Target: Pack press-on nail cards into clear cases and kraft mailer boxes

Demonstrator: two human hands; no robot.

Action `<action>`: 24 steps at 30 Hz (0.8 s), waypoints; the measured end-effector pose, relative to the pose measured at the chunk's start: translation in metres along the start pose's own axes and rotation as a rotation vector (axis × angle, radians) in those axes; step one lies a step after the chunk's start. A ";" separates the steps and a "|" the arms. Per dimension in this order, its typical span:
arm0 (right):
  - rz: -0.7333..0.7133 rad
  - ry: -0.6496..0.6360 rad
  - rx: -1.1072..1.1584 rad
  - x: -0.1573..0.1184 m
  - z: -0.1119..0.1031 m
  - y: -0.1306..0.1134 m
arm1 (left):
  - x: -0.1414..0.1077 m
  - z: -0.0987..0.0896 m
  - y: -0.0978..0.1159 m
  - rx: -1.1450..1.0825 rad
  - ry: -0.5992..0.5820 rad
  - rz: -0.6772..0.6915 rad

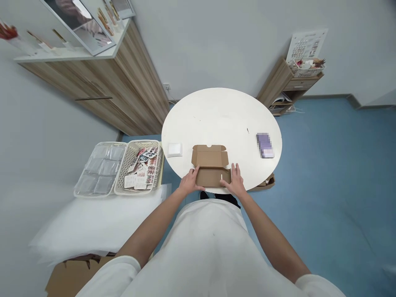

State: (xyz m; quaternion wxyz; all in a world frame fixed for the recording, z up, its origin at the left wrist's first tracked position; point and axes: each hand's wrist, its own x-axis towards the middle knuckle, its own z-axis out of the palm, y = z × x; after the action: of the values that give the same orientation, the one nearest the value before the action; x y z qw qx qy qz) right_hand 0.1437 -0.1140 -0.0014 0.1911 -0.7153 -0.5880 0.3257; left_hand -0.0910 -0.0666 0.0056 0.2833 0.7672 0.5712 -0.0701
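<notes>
An open brown cardboard box lies at the near edge of a white oval table, its lid folded back away from me. My left hand is at the box's left side, with the thumb by the left wall and the fingers apart. At the right side, my right hand has its fingers spread, and its thumb reaches over the tray part of the box. A small white strip shows in the tray near that thumb. To the left of the box sits a square white packet.
A purple pack lies at the table's right. Left of the table, a white basket holds printed cards beside a basket of clear packets. A wooden cabinet stands behind left, and a small shelf unit behind right.
</notes>
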 end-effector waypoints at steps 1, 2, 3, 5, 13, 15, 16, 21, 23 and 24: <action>0.089 0.020 0.157 -0.002 -0.002 0.005 | 0.000 0.000 0.001 0.004 0.005 -0.004; 0.171 0.024 0.310 -0.004 -0.003 0.009 | 0.001 0.000 0.003 0.009 0.009 -0.008; 0.242 0.019 0.445 -0.005 -0.004 0.012 | 0.002 0.000 0.004 0.013 0.013 -0.011; 0.353 0.004 0.629 -0.004 -0.004 0.015 | 0.003 0.000 0.007 0.023 0.022 -0.012; 0.429 0.001 0.754 0.007 -0.014 0.006 | 0.004 0.000 0.012 0.039 0.042 -0.020; 0.421 -0.004 0.721 0.009 -0.017 0.003 | 0.003 0.001 0.013 0.029 0.048 -0.024; 0.406 -0.007 0.692 0.010 -0.018 0.002 | 0.003 0.002 0.013 0.023 0.052 -0.023; 0.253 -0.029 0.375 0.011 -0.014 -0.005 | 0.003 0.004 0.017 -0.022 0.066 -0.012; 0.211 -0.024 0.242 0.009 -0.007 -0.008 | 0.003 0.005 0.019 -0.032 0.073 -0.011; 0.188 -0.020 0.191 0.007 -0.004 -0.010 | 0.003 0.006 0.019 -0.035 0.077 -0.009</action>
State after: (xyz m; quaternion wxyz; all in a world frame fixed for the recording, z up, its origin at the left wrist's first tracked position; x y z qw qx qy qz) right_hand 0.1400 -0.1044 0.0064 0.2212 -0.7423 -0.4867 0.4040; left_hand -0.0709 -0.0707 0.0062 0.2739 0.7617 0.5863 -0.0317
